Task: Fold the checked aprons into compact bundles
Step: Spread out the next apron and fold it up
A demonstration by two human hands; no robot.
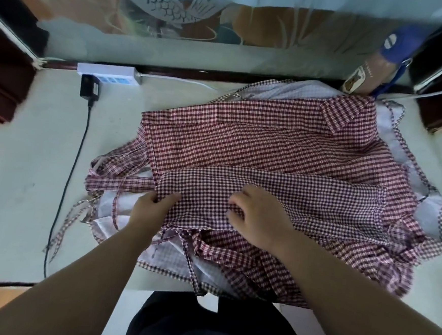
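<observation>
Aprons (282,151): thin woven cloth, matt; table (28,178): smooth.

White power strip (108,73), black adapter (89,88)

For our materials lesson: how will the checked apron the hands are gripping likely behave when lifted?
Probably floppy: the checked apron lies creased and folded over itself. Likely light, since the left hand and right hand only pinch its cloth. The loose ties beside it might dangle or snag.
</observation>
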